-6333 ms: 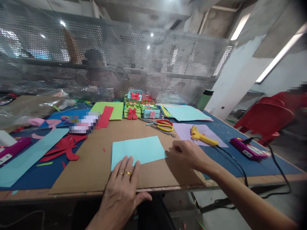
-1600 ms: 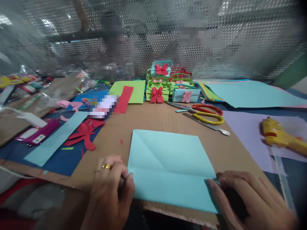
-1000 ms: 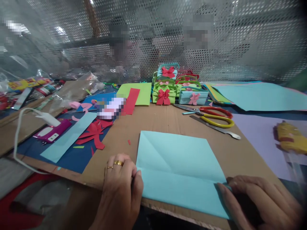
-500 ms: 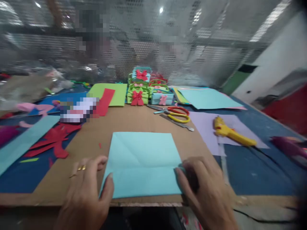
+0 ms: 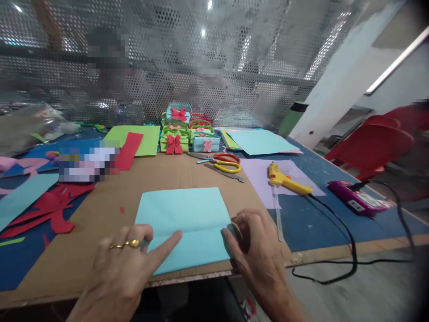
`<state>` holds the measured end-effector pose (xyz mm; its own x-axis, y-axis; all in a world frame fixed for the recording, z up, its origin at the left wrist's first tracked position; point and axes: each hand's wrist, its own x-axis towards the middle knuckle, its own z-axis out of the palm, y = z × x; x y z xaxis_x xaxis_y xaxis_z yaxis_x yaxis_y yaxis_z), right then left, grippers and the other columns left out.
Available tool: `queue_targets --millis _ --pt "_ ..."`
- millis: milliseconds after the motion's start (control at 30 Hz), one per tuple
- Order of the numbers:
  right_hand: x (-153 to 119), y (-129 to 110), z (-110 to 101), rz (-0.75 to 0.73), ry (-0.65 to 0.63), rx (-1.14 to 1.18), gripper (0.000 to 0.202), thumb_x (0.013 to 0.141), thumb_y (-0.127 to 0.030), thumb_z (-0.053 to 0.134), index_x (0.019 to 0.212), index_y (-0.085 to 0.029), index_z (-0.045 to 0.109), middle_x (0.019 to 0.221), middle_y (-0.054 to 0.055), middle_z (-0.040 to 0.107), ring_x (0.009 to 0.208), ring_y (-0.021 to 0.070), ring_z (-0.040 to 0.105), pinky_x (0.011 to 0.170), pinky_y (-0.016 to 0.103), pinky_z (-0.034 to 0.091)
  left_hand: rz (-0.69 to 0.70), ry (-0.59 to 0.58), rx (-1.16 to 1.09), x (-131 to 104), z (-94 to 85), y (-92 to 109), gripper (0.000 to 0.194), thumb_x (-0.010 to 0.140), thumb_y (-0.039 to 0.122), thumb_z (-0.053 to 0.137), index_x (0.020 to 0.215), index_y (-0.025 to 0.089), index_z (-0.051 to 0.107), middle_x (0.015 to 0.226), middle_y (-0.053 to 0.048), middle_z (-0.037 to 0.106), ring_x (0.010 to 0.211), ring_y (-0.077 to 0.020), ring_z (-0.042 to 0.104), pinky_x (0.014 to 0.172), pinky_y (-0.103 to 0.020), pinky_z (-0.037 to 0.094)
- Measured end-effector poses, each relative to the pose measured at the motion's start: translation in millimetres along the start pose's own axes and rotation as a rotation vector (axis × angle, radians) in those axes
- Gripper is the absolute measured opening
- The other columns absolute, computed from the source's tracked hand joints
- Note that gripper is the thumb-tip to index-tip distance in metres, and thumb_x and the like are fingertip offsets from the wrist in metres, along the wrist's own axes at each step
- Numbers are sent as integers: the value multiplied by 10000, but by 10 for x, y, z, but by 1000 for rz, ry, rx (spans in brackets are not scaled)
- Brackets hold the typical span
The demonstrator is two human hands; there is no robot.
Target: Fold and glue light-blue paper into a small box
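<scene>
A light-blue paper sheet [image 5: 187,208] with a crosswise crease lies before me on a brown cardboard sheet [image 5: 161,172]. My left hand [image 5: 125,255], with gold rings on it, rests over the sheet's left side. Its thumb is stretched out along the crease, apart from the bent fingers, and it grips nothing. At the right edge, my right hand [image 5: 256,246] has the paper between its thumb and curled fingers. The lower left corner of the sheet is hidden by my left hand.
Scissors [image 5: 227,163] and a metal blade [image 5: 226,173] lie beyond the sheet. To the right are a yellow glue gun [image 5: 288,181] and a purple power strip [image 5: 357,199] with black cables. Small paper bags [image 5: 174,141] stand at the back; red scraps [image 5: 56,205] lie left.
My left thumb has moved from the sheet's left edge onto the crease. My right hand stays at the right edge. The view has turned to the right, showing more of the power strip.
</scene>
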<state>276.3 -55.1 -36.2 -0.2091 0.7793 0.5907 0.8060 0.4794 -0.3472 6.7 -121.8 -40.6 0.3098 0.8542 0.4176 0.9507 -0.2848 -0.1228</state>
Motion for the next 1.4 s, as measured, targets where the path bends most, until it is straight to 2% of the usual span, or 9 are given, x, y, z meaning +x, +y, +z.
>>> queue_targets --millis 167,367,500,667,767,967,1100,1267,1400 --pt "11 -2 -9 11 -21 -24 108 916 -276 594 953 -226 505 861 27 566 792 222 538 720 360 391 104 -31 -1 78 14 0 741 821 126 591 1431 526 457 905 -43 516 843 -233 458 759 -358 286" --pt "13 -9 -11 19 -33 -14 105 912 -254 601 945 -222 506 835 16 562 783 215 539 723 355 384 214 -67 53 115 -38 13 802 811 186 597 1513 479 341 953 -74 526 952 -276 476 825 -393 311" --pt "12 -11 -11 23 -42 -21 109 911 -260 605 951 -224 511 837 16 568 783 221 542 716 357 373 237 -81 48 131 -77 9 741 830 214 589 1504 445 384 962 -79 534 935 -272 476 835 -397 319" --pt "20 -13 -16 26 -48 -26 111 912 -267 605 928 -226 503 823 12 562 768 219 536 702 352 362 312 -17 26 147 -72 -34 754 838 158 543 1535 377 355 995 -88 543 921 -264 475 847 -396 306" --pt "27 -18 -18 26 -51 -28 117 914 -270 608 917 -226 499 821 8 560 767 216 535 700 349 357 317 -16 15 141 -63 -51 748 837 148 538 1532 365 366 1000 -86 545 924 -262 477 847 -388 299" --pt "25 -15 -10 22 -46 -40 105 914 -269 601 914 -225 505 827 15 569 772 222 535 703 356 355 278 -17 33 135 -44 -18 678 855 192 569 1483 411 436 976 -77 547 925 -262 478 846 -384 295" --pt "16 -1 -6 16 -49 -36 114 902 -260 618 910 -225 510 832 14 566 788 224 535 707 354 360 214 -79 23 160 -34 14 606 884 196 569 1427 454 494 1020 -76 583 949 -264 485 857 -385 302" --pt "31 2 -18 -24 -77 -1 71 933 -226 578 896 -226 517 889 22 576 837 221 539 733 357 362 318 -9 -104 190 17 -6 492 972 97 428 1403 309 533 1324 -56 598 1077 -235 486 912 -370 301" --pt "52 -13 -30 -35 -88 -9 91 939 -229 571 861 -227 524 866 23 580 818 220 533 726 358 367 369 28 -127 218 21 -13 445 986 75 393 1370 240 545 1287 -44 641 1020 -225 501 885 -365 308"
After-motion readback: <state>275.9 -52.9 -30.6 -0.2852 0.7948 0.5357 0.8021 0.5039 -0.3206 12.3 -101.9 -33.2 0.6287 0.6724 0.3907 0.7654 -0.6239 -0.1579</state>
